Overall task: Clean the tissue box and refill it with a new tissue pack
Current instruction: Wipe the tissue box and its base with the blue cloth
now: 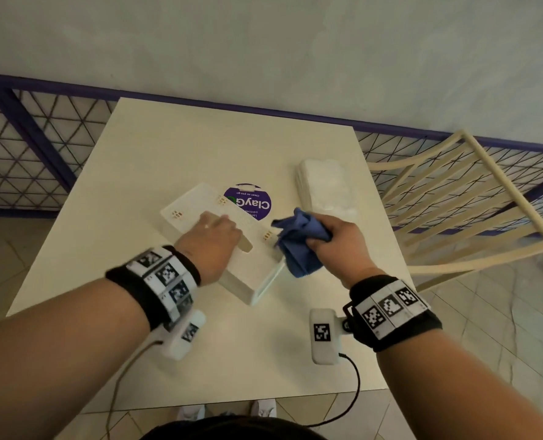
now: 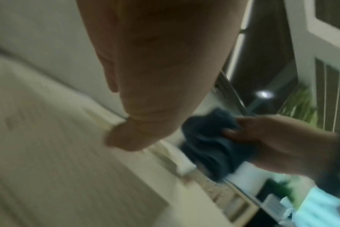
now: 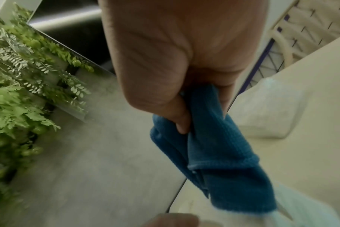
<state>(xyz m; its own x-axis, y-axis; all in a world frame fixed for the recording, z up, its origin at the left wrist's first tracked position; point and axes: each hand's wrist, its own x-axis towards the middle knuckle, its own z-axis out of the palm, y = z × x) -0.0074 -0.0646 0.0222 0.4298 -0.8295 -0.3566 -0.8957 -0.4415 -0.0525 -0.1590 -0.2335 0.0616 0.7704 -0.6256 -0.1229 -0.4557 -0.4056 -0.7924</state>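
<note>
A white tissue box (image 1: 184, 208) lies slantwise mid-table, its slot (image 1: 245, 246) facing up. My left hand (image 1: 214, 239) rests on its top, fingers bent down onto the lid; the left wrist view shows the thumb (image 2: 122, 138) on the box (image 2: 58, 153). My right hand (image 1: 327, 239) grips a bunched blue cloth (image 1: 295, 246) against the box's right end. The right wrist view shows the cloth (image 3: 223, 153) hanging from the fist. A new tissue pack (image 1: 325, 188) in clear wrap lies behind the right hand.
A round purple sticker (image 1: 257, 203) is on the cream table (image 1: 156, 147) behind the box. A cream slatted chair (image 1: 460, 201) stands at the right. A purple-framed mesh fence (image 1: 25, 144) runs along the far side. Green plants (image 3: 19, 76) show in the right wrist view.
</note>
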